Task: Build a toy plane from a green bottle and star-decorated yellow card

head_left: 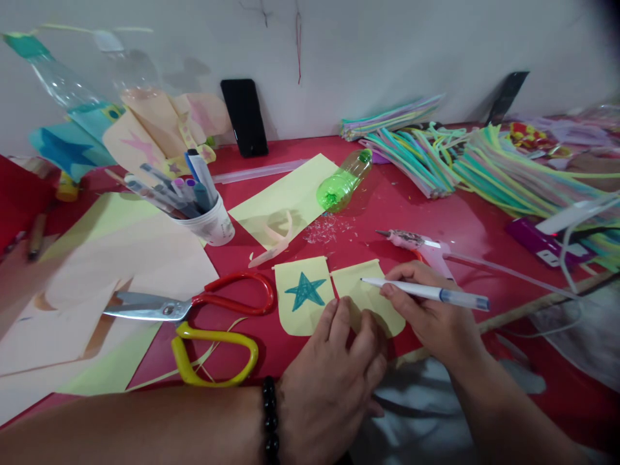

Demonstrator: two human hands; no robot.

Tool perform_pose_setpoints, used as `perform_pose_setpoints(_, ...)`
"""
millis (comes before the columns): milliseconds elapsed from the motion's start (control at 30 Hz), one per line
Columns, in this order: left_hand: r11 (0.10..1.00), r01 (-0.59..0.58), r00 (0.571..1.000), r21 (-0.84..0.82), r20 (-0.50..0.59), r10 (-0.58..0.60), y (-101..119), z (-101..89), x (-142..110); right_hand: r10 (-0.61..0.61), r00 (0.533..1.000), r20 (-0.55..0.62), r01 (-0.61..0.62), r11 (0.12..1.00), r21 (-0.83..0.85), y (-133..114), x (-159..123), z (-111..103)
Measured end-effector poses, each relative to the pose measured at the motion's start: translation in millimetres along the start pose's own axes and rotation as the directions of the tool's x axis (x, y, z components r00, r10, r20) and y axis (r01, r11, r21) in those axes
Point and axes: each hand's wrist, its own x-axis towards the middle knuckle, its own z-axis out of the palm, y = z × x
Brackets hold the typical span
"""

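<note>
Two small yellow paper pieces lie side by side near the centre of the frame, a narrow strip of red tabletop (397, 187) showing between their upper parts. The starred piece (290, 320), on the left, carries a teal five-pointed star (305, 292); the plain piece (353, 290), on the right, shows no drawing where it is uncovered. The right hand (438, 320) has its fingers closed on a white marker pen (421, 290), thumb on the near side of the barrel. The pen's long axis runs nearly level across the frame, its dark tip pointing left and its blue end to the right and slightly lower. That tip is over the upper middle of the plain piece, just left of the right fingers; whether it touches the paper cannot be told. The left hand (334, 381) reaches up from the bottom of the frame, its fingers slightly bent and a little apart, the tips resting around the adjoining edges of both pieces, below and left of the pen tip. The right hand is the nearer to the plain piece's upper part, the left to its lower part. Large scissors (184, 311) lie left of the starred piece, and a glue gun (411, 240) lies above the right hand.
</note>
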Motion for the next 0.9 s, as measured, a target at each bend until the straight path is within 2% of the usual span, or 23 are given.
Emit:
perform_pose_setpoints(333,1.000,0.004,0.999,0.024,-0.035,-0.003,0.1,-0.4,-1.4,-0.033,0.999,0.028,0.032,0.999,0.014,-1.5,-3.3,-2.6)
perform_pose_setpoints(900,0.999,-0.005,1.000,-0.040,0.008,0.006,-1.3,-1.6,1.1,-0.131,0.981,0.141,0.116,0.987,0.113,-3.1,-7.2,-7.7)
